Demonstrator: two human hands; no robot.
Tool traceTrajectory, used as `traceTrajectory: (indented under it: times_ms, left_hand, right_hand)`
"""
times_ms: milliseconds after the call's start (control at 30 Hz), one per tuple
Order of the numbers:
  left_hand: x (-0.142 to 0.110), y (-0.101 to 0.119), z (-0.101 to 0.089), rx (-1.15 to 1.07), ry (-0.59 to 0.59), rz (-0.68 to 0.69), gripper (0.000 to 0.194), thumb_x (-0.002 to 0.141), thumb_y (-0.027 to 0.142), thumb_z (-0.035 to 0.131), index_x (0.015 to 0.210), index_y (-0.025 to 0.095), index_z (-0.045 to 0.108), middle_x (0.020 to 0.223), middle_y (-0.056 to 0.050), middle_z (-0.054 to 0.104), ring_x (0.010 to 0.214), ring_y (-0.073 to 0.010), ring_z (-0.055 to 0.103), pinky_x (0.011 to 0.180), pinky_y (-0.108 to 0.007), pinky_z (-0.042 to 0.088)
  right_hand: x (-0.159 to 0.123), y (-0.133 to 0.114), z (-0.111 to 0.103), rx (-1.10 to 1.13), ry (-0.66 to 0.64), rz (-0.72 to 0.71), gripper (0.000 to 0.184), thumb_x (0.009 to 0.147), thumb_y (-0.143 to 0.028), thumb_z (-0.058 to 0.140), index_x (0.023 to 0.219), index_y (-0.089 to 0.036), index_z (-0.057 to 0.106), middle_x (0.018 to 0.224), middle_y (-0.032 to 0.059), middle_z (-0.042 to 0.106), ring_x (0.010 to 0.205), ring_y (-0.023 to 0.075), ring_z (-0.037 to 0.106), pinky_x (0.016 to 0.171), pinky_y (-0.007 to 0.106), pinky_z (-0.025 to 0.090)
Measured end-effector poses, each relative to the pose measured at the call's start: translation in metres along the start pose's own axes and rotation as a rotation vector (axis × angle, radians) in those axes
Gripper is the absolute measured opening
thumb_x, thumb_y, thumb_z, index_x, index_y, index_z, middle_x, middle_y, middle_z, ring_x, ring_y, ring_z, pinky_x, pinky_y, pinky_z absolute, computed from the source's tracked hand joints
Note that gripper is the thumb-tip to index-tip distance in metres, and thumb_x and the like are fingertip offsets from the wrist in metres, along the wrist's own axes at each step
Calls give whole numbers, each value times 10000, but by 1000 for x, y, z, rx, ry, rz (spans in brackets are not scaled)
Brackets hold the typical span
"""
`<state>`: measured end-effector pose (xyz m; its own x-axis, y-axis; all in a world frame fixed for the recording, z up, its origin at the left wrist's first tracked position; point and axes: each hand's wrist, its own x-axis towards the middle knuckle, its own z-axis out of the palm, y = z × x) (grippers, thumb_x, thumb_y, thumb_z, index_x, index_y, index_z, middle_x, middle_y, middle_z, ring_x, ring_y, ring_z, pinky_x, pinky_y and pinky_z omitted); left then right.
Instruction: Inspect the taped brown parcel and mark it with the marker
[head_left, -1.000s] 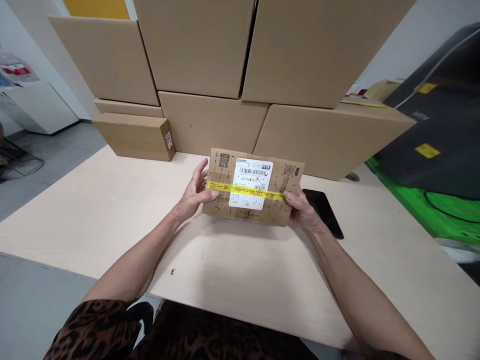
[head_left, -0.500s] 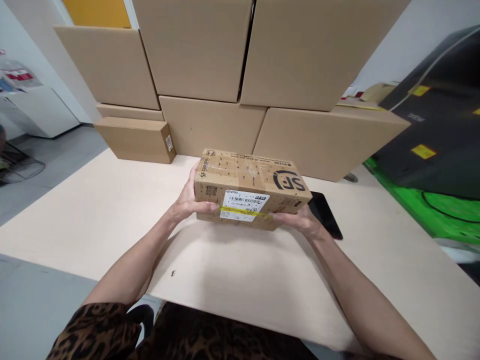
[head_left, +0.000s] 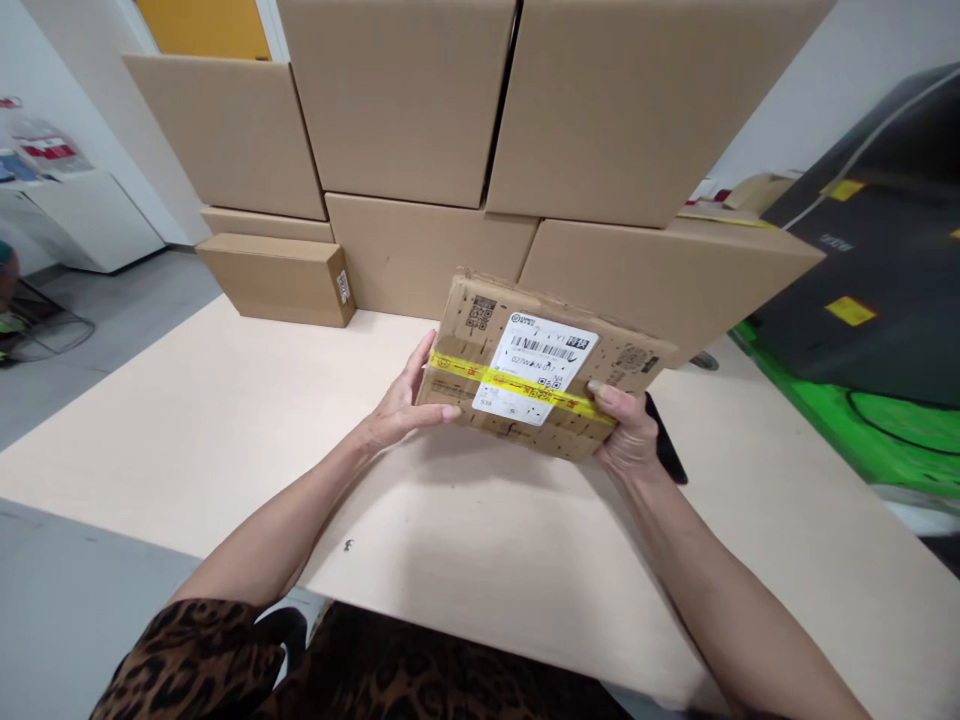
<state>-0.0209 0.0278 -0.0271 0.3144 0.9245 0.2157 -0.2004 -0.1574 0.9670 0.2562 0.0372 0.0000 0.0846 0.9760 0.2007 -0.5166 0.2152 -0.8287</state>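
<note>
A brown cardboard box [head_left: 465, 345] is held up tilted over the table, its labelled face turned toward me. On that face are a white shipping label [head_left: 525, 345] and a band of yellow tape [head_left: 480, 374]. My left hand [head_left: 401, 410] grips the left end, thumb on the lower front and fingers behind the edge. At the right end my right hand [head_left: 628, 430] is closed on the box, its thumb pressing beside the tape; its other fingers are mostly hidden. Partly behind the right hand lies a dark flat device [head_left: 670, 440] on the table.
Large plain cartons [head_left: 405, 100] are stacked along the back of the pale table [head_left: 150, 410]. A smaller long box [head_left: 274, 280] stands at the back left. To the right are a big black object [head_left: 892, 220] with yellow stickers and a green surface [head_left: 892, 420].
The box has been tipped so its labelled front faces up toward me and its printed top no longer shows. The right hand's thumb has risen with it; both hands keep their hold.
</note>
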Motion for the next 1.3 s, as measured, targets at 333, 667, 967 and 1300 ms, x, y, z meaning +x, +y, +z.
traceTrajectory:
  times_ms: [333,667,967,1300]
  left_hand:
    - [12,-3,-32,-55,290,214,927,710,643,892,1518,311,583,1429,-104,692,1367,-414,656,1217,-648,488]
    - [5,-11,-22,152,185,420,1289,607,902,866,1688,508,286,1671,-72,441,1650,-444,293,1330,-677,307]
    - [5,-10,6,141,-67,140,1261,749,631,927,1753,330,226,1798,-165,325,1676,-454,281,1368,-656,262]
    - [2,-15,5,164,-120,42,1098,814,513,899,1737,351,326,1773,-140,406,1657,-471,341,1339,-697,307]
  right_hand:
    - [32,-5,-59,-407,-228,40,1134,599,-763,922,1586,-513,423,1619,75,581,1630,427,419,1303,686,375]
    - [8,-35,-34,-579,-557,141,1172,665,-558,994,1657,-405,389,1656,98,584,1534,447,551,1274,708,413]
    - [6,17,-27,-363,-237,-69,1176,501,-402,1079,1524,-403,501,1561,76,623,1468,413,595,1245,671,473]
    - [2,23,-23,-194,-121,25,921,545,-307,1039,1360,-368,615,1356,34,784,1319,364,725,1157,612,581]
